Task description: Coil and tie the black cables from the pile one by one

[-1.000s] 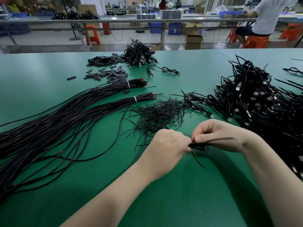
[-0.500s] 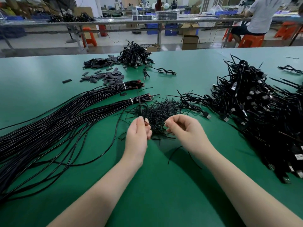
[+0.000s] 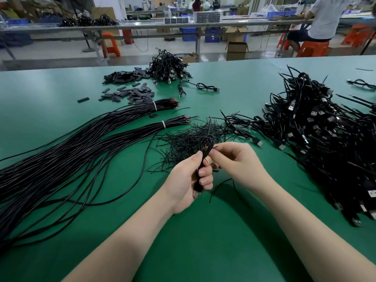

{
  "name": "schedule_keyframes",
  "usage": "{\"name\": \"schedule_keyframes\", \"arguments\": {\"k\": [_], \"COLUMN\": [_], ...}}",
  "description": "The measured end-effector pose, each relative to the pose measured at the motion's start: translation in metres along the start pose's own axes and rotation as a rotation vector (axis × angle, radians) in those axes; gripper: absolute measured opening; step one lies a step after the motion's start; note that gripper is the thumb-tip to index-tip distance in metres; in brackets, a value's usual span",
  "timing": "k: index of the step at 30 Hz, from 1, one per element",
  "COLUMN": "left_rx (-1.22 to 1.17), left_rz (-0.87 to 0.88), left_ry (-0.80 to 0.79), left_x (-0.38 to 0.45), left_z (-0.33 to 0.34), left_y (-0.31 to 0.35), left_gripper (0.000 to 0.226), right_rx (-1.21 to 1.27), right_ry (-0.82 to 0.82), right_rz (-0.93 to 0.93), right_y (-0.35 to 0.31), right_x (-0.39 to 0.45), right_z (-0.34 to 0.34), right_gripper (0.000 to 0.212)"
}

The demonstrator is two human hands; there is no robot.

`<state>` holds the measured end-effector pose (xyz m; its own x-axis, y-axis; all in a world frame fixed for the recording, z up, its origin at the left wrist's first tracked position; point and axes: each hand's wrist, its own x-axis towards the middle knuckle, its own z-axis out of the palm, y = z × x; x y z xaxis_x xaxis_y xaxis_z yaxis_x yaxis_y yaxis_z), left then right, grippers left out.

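Note:
My left hand point(image 3: 188, 181) grips a coiled black cable point(image 3: 206, 145) upright above the green table, its loops sticking up past my fingers and its plug end at my palm. My right hand point(image 3: 236, 161) pinches a thin black twist tie against the coil's middle. Just behind my hands lies a heap of thin black twist ties point(image 3: 189, 139). A large pile of black USB cables point(image 3: 325, 135) fills the right side of the table.
Two banded bundles of long black wires point(image 3: 81, 143) fan out across the left of the green table point(image 3: 203, 241). Black sleeve pieces point(image 3: 130, 92) and a smaller cable pile point(image 3: 168, 66) lie at the back. A person sits at a far bench point(image 3: 321, 21).
My hands came back together in front of the tie heap. The left hand now holds the coil upright, and the right hand has brought a tie against it.

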<state>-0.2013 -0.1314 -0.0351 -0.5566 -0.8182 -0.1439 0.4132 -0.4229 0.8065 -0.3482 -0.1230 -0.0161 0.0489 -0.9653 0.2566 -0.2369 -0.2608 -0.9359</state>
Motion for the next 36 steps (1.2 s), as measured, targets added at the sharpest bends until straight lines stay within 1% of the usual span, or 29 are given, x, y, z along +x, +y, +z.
{"name": "schedule_keyframes", "arguments": {"k": [3,7,10,12,16,19,21,24,27,30,33,36], "left_rx": [-0.053,-0.164,-0.23,-0.234,-0.155,-0.038,0.057,0.215,0.346,0.387,0.375,0.336], "left_rz": [-0.043,-0.114,-0.132,-0.145,-0.134,-0.131,-0.122,-0.077,-0.004,0.038,0.086,0.116], "left_ry": [0.024,0.024,0.072,0.109,0.172,0.191,0.219,0.293,0.358,0.397,0.414,0.406], "left_x": [0.0,-0.002,-0.001,0.0,0.001,0.002,0.002,0.004,0.003,0.002,0.003,0.004], "left_z": [0.002,0.005,0.007,0.008,0.007,0.006,0.004,0.004,0.006,0.009,0.012,0.011], "left_y": [0.0,0.001,0.003,0.004,0.006,0.008,0.008,0.006,0.003,0.0,-0.003,-0.003], "left_gripper": [0.024,0.02,0.02,0.023,0.024,0.024,0.023,0.024,0.027,0.026,0.026,0.015], "right_rx": [-0.027,-0.108,-0.21,-0.243,-0.324,-0.433,-0.461,-0.491,-0.526,-0.478,-0.341,-0.252], "right_ry": [0.114,0.173,0.211,0.217,0.19,0.144,0.128,0.108,0.077,0.086,0.118,0.129], "right_rz": [-0.002,-0.052,-0.12,-0.165,-0.2,-0.25,-0.255,-0.263,-0.248,-0.201,-0.117,-0.044], "right_y": [0.004,0.009,0.01,0.011,0.012,0.013,0.014,0.015,0.013,0.008,0.001,-0.002], "right_x": [0.0,-0.002,-0.003,-0.004,-0.004,-0.004,-0.004,-0.005,-0.006,-0.006,-0.007,-0.006], "right_z": [-0.002,0.002,0.004,0.004,0.004,0.003,0.003,0.004,0.007,0.01,0.012,0.013], "right_gripper": [0.016,0.024,0.024,0.024,0.021,0.013,0.011,0.012,0.019,0.023,0.031,0.041]}}
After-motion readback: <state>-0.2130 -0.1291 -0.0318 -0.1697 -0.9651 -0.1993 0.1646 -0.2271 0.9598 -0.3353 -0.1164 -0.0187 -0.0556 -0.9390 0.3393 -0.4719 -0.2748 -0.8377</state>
